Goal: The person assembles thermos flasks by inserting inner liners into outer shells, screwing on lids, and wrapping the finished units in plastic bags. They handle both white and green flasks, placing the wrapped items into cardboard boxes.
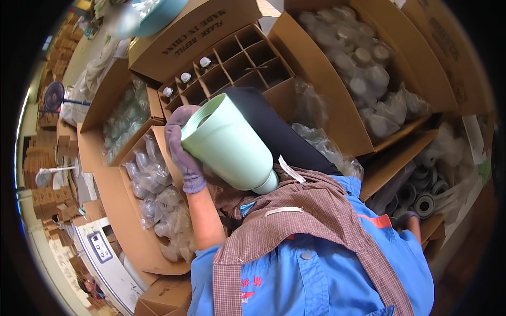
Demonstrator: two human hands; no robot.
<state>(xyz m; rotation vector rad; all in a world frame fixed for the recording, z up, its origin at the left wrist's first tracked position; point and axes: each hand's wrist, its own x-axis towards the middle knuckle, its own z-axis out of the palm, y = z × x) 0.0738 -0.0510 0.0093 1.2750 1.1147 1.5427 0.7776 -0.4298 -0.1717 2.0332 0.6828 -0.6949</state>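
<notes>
A: Head view. What's the part?
B: Mint-green vessel [229, 145], centre frame. Smooth, matte, tapered; wide hollow mouth toward upper left, ridged inside the rim, stepped narrow end by the brown checked apron [321, 205]. Apron's over a blue shirt [327, 284].

A: Hands?
B: Left hand [182, 145]: grey-purple knit glove, forearm up from lower centre, fingers wrapped round the vessel beside its mouth, gripping it. Right hand [408, 218]: dark glove, lower right, reaching out sideways next to grey rings [423, 205]. Partly hidden; can't tell if its fingers are gripping anything.

A: Containers?
B: All brown cardboard. Top centre: divided carton [283, 97], gridded cells, three white-capped bottles [205, 62] along its left part, other cells dark. Upper right: large box [305, 63] of pale rounded parts [363, 55] in clear film. Left: box [116, 210] with crumpled clear bags of shiny rounded parts [163, 205]. Above that: smaller box [103, 102], greenish bagged pieces [126, 124]. The rings sit in a box at lower right, round, thick-walled, loose film around them. Blue basin [163, 18] at top edge, contents whitish.
</notes>
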